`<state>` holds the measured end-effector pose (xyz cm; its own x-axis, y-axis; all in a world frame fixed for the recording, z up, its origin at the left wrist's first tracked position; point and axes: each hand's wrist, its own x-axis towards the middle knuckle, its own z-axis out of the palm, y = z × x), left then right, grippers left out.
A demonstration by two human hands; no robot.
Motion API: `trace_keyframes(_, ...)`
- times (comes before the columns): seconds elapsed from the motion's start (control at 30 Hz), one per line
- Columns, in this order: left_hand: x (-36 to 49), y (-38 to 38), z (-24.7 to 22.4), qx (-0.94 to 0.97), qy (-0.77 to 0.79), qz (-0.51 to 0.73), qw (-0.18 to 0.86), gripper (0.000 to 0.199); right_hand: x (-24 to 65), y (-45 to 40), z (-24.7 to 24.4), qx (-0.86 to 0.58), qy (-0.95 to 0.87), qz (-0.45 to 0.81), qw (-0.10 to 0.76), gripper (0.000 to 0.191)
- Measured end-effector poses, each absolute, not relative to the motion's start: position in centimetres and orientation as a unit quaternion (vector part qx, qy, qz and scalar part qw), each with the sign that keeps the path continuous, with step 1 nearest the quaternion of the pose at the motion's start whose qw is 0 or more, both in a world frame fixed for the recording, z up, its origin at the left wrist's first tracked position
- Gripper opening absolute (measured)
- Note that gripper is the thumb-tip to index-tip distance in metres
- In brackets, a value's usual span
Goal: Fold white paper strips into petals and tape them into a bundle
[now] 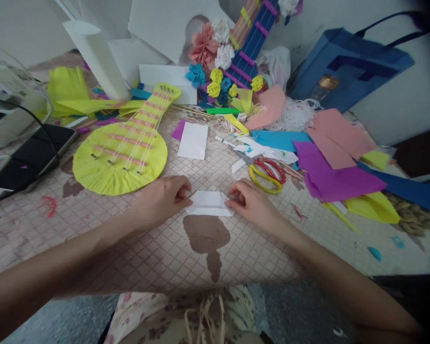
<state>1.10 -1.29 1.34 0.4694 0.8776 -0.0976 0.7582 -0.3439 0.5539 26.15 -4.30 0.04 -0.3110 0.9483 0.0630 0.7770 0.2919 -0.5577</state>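
Note:
A small folded piece of white paper [208, 203] lies low over the table between my two hands, with creases running along its length. My left hand [172, 195] pinches its left end between thumb and fingers. At the right end my right hand [244, 197] grips it the same way. Just behind, another white paper rectangle [193, 141] lies flat, partly over a purple scrap [179, 129]. To the left rests a yellow paper-covered lute-like craft [121, 153] with pink strips and white strings. Scissors with red and yellow handles [267, 176] lie right of the papers.
Purple [332, 174] and pink paper sheets [343, 136] spread across the right side. A blue bag [347, 71] stands behind them. Paper flowers [218, 62] and a blue craft instrument [250, 48] are at the back. A black phone [32, 155] with a cable lies left.

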Motion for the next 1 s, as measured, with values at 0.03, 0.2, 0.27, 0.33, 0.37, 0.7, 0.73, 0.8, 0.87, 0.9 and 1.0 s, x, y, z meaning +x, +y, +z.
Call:
trace_keyframes(0.03,1.2,-1.2,1.4,0.810,0.502,0.108,0.283,0.018,26.1,-4.1,0.1,-0.559,-0.776,0.223,0.189,0.015)
trace_keyframes(0.2,1.5,-0.6,1.5,0.818,0.477,0.101,0.304,0.010,25.9,-3.5,0.5,-0.565,-0.767,0.254,0.166,0.014)
trace_keyframes(0.27,1.6,-0.6,1.6,0.823,0.473,0.095,0.300,0.008,25.9,-3.5,0.6,-0.561,-0.767,0.264,0.165,0.013)
trace_keyframes(0.33,1.7,-0.8,1.8,0.824,0.473,0.095,0.298,0.007,26.0,-3.5,0.7,-0.561,-0.767,0.266,0.163,0.013)
trace_keyframes(0.37,1.7,-0.9,1.9,0.822,0.474,0.097,0.300,0.007,26.0,-3.5,0.7,-0.561,-0.767,0.266,0.164,0.013)
trace_keyframes(0.7,1.1,-1.4,1.0,0.735,0.496,0.182,0.424,0.021,25.0,-6.0,1.7,-0.475,-0.793,0.202,0.324,0.007)
trace_keyframes(0.73,1.1,-1.5,1.0,0.707,0.495,0.189,0.469,0.025,24.5,-6.4,1.8,-0.451,-0.810,0.194,0.320,0.006)
trace_keyframes(0.8,1.4,-1.9,0.9,0.642,0.495,0.198,0.551,0.031,23.4,-7.0,1.7,-0.412,-0.844,0.180,0.293,0.001)
trace_keyframes(0.87,1.8,-2.5,1.0,0.589,0.493,0.208,0.605,0.033,22.2,-7.4,1.4,-0.401,-0.866,0.159,0.254,0.010)
trace_keyframes(0.9,2.1,-2.8,1.1,0.574,0.490,0.214,0.620,0.034,21.7,-7.5,1.2,-0.402,-0.873,0.143,0.235,0.015)
trace_keyframes(1.0,2.6,-3.6,1.3,0.572,0.475,0.230,0.628,0.034,20.6,-7.7,0.4,-0.402,-0.890,0.074,0.203,0.022)
